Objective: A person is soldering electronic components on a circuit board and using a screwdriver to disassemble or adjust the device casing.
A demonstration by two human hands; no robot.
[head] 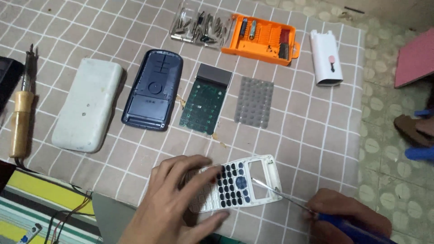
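My left hand (pixel 174 203) rests on the left end of a white calculator front cover (pixel 239 183) with dark keys, pinning it to the checked cloth (pixel 307 122). In my right hand (pixel 348 217) I grip a blue-handled screwdriver (pixel 289 199); its thin metal tip points at the cover's empty screen window. Farther back lie a green circuit board (pixel 204 105), a grey rubber key mat (pixel 254 101), a dark blue back shell (pixel 153 89) and a white outer case (pixel 87 104).
An orange bit holder (pixel 262 38) and a clear tray of bits (pixel 201 26) lie at the back. A white battery cover (pixel 325 57) lies at the right. A wooden-handled soldering iron (pixel 20 113) lies at the left. Wires (pixel 63 217) sit at the lower left.
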